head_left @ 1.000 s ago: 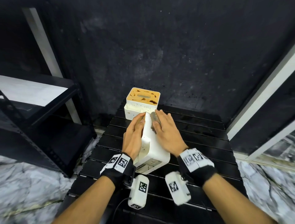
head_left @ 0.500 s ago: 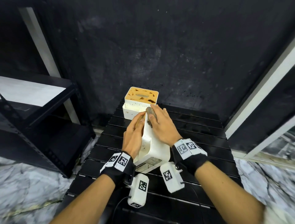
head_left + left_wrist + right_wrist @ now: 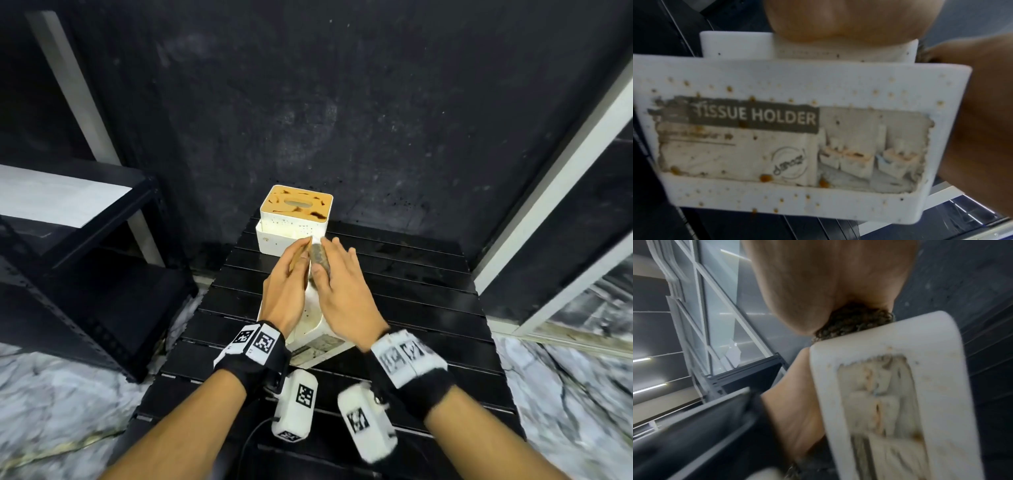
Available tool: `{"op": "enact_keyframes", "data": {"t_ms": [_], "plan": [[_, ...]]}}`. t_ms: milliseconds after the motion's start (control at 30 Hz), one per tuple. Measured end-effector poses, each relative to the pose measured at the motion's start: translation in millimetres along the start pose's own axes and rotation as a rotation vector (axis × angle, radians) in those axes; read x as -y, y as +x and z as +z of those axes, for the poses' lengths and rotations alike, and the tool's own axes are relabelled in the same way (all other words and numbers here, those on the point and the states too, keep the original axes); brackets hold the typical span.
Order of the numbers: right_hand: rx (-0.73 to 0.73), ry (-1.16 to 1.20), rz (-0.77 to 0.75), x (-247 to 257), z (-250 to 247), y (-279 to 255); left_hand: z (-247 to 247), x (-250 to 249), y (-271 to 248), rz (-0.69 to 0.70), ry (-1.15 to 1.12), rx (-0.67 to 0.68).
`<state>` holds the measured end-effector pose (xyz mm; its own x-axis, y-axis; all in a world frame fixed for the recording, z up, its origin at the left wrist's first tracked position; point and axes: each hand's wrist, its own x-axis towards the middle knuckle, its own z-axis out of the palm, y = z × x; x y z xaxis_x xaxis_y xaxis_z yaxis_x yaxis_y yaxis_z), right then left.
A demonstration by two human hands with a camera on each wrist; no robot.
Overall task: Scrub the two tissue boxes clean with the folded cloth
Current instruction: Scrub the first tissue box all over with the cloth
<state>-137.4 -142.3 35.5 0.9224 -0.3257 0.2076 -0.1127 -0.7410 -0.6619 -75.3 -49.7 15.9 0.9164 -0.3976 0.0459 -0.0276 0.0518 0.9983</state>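
Observation:
A white tissue box speckled with brown spots stands tipped on edge on the black slatted table. Its worn "TISSUE HOLDER" label faces me. My left hand lies flat, fingers straight, against the box's left face. My right hand holds the dark folded cloth against the box's upper far edge, thumb on the cloth. In the right wrist view the cloth is bunched under my palm against the box. Just behind stands the second tissue box, its top stained orange-brown.
A black metal shelf unit stands to the left of the table. A dark wall rises directly behind the far box. A white frame post slants down on the right. Marble floor shows on both sides.
My right hand slid the cloth toward the box's far end, then drew back a little. The left hand and the tipped box stayed in place.

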Motion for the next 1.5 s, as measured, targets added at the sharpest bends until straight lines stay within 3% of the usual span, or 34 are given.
{"op": "enact_keyframes", "data": {"t_ms": [167, 433, 600, 700, 867, 1000, 1100, 1267, 1500], "plan": [[0.052, 0.0, 0.059, -4.5, -10.9, 35.9, -1.2, -2.0, -0.5, -0.006, 0.014, -0.036], [0.097, 0.042, 0.018, 16.8, -17.1, -60.7, -2.4, -2.5, -2.5, -0.019, 0.012, -0.029], [0.086, 0.015, 0.008, -1.8, -13.2, -1.2, -2.8, -2.3, -0.4, -0.019, 0.044, -0.027], [0.161, 0.01, 0.084, -3.9, -22.5, 37.6, -6.2, -0.2, 1.3, -0.048, 0.043, -0.059], [0.268, 0.121, 0.189, 4.3, -47.8, 49.8, -20.6, -9.3, 15.2, -0.234, -0.051, -0.018], [0.227, 0.193, 0.203, 1.8, -49.6, 35.9, -27.8, -21.2, 31.9, -0.437, -0.104, 0.081], [0.19, 0.256, 0.206, 3.4, -47.4, 24.1, -29.3, -22.1, 34.3, -0.489, -0.105, 0.034], [0.108, 0.277, 0.17, 4.4, -52.4, 14.3, -25.5, -22.6, 29.5, -0.464, -0.132, 0.047], [0.007, 0.265, 0.126, 5.9, -72.6, 11.7, -15.8, -24.5, 20.7, -0.252, -0.2, -0.019]]}}
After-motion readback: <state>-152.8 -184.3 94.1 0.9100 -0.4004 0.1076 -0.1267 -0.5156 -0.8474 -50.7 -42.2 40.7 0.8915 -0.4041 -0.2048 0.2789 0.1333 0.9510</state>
